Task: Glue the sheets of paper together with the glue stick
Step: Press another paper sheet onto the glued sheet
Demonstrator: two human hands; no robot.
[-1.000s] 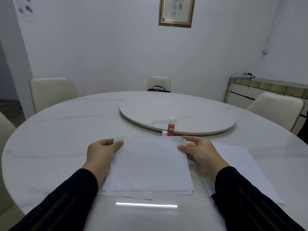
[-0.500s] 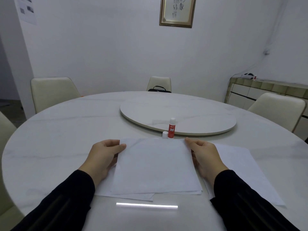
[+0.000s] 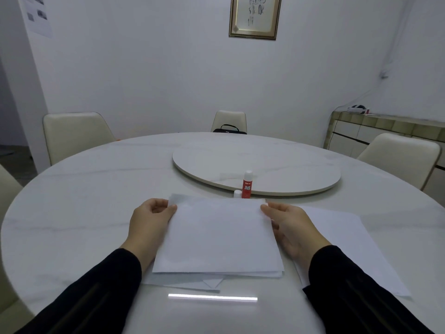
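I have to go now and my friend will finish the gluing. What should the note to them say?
Left hand pinches the top white paper sheet at its far left corner; right hand grips its far right corner.
That sheet lies on a stack of white sheets near the front edge of the round white marble table. One more white sheet lies apart, to the right.
The red-and-white glue stick stands upright just beyond the stack, its small white cap off beside it.
Whether glue was already applied cannot be told.
Left: align, press, then recap.
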